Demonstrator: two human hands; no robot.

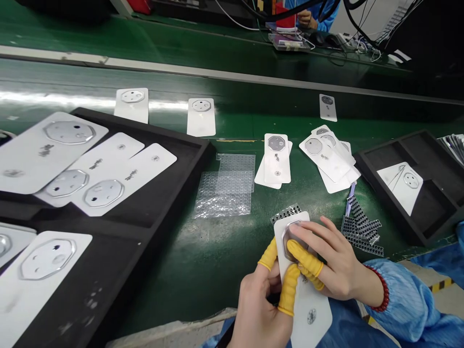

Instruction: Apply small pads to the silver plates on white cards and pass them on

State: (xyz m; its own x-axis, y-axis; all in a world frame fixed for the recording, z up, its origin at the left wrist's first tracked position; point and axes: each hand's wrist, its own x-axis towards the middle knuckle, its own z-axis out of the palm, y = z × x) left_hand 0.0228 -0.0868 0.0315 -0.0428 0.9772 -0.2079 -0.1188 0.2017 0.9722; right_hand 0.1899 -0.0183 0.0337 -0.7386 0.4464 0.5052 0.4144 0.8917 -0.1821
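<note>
A long white panel [311, 302] with rounded corners slants upright near the bench's front edge. It has an octagonal metal-rimmed part near its top and a small round mark lower down. My left hand [259, 297] grips its left side, with yellow finger cots on the thumb and forefinger. My right hand [337, 263] is closed over the octagonal part. Its yellow-cotted fingers press there, and bare fingertips touch the rim. Whether something small lies beneath them is hidden. Just behind the panel's top lies a clear strip of black dots [286, 212].
Dark trays [145, 241] with similar panels stand at left, another divided tray [384, 154] at right. Panels lie piled [328, 157] and paired [277, 159] behind my hands. Bubble wrap [224, 193] and dotted strips [362, 229] flank them. A person's hand [306, 19] shows across the bench.
</note>
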